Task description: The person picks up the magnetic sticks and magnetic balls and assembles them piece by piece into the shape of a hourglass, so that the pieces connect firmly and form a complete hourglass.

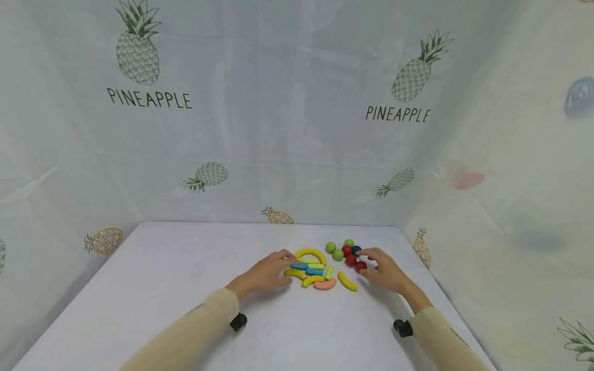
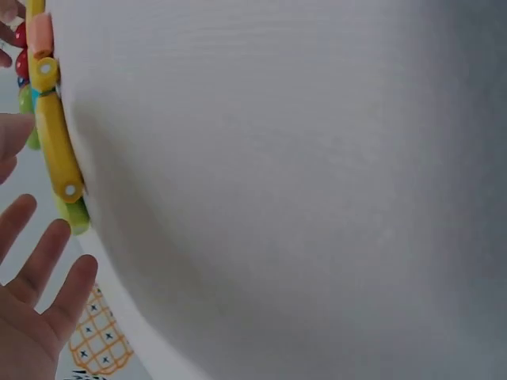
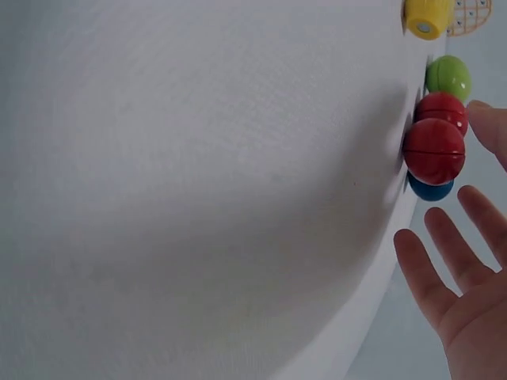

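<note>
My left hand [image 1: 266, 272] is spread at the left side of a cluster of small coloured pieces. Nearest it are a yellow curved piece [image 1: 295, 273] and a blue stick [image 1: 299, 266]; whether the fingertips touch them I cannot tell. Lime sticks [image 1: 329, 273], a second blue stick [image 1: 314, 272], a yellow arch [image 1: 312, 251] and a pink curved piece [image 1: 325, 284] lie close together. On the right, my right hand [image 1: 386, 272] has its fingers apart beside red balls [image 3: 434, 150] and a dark blue ball [image 3: 431, 188]. Its thumb is near a red ball, contact unclear.
Green balls [image 1: 337, 254] sit behind and left of the red ones. A lone yellow curved piece [image 1: 347, 281] lies between the hands. The white table [image 1: 306, 330] meets a pineapple-print curtain [image 1: 287, 129] behind it and another at the right.
</note>
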